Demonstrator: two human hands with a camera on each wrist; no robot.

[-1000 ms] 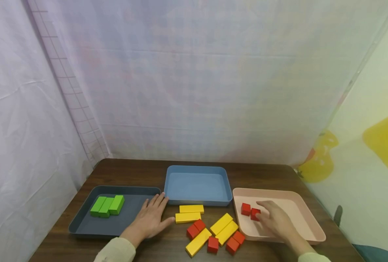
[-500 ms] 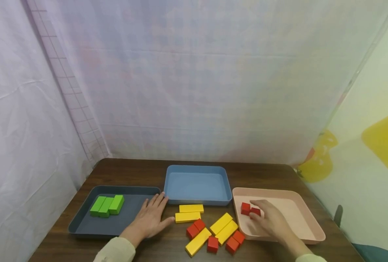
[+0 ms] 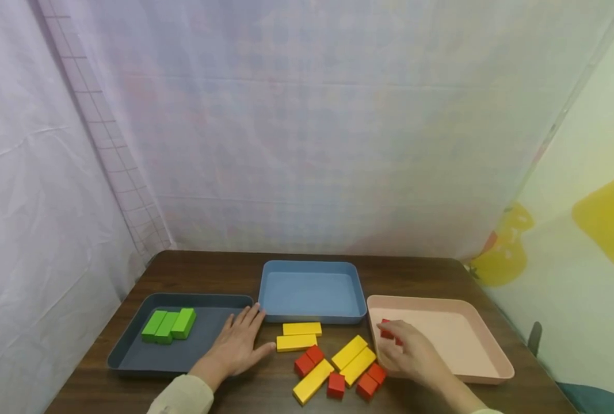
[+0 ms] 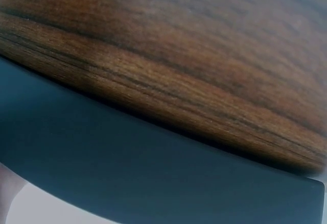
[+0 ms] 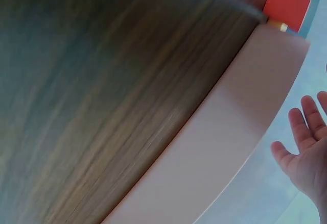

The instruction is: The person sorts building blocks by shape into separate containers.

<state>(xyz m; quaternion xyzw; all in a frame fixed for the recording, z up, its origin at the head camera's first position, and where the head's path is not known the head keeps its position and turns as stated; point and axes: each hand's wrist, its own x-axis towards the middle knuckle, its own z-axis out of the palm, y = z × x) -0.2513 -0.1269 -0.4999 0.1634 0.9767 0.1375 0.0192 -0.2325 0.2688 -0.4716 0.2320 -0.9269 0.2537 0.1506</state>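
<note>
My left hand [image 3: 236, 348] rests with fingers spread over the right side of the dark grey tray [image 3: 208, 316]. My right hand [image 3: 415, 359] is over the left part of the pink tray [image 3: 462, 328]; in the right wrist view its fingers are loosely extended, with nothing seen in them. Red blocks [image 3: 385, 328] in that tray are partly hidden behind its fingers. Between the hands on the table lie several loose red blocks [image 3: 336, 385] and several flat yellow blocks [image 3: 296, 343].
Three green blocks [image 3: 164, 328] lie together in the dark grey tray. A blue tray [image 3: 312, 287] stands at the back middle of the brown wooden table [image 3: 208, 267]. White cloth [image 3: 307, 144] hangs behind the table.
My right hand has moved left across the pink tray, away from the red block its fingers were at, and now covers part of the red blocks there. The left hand stays put.
</note>
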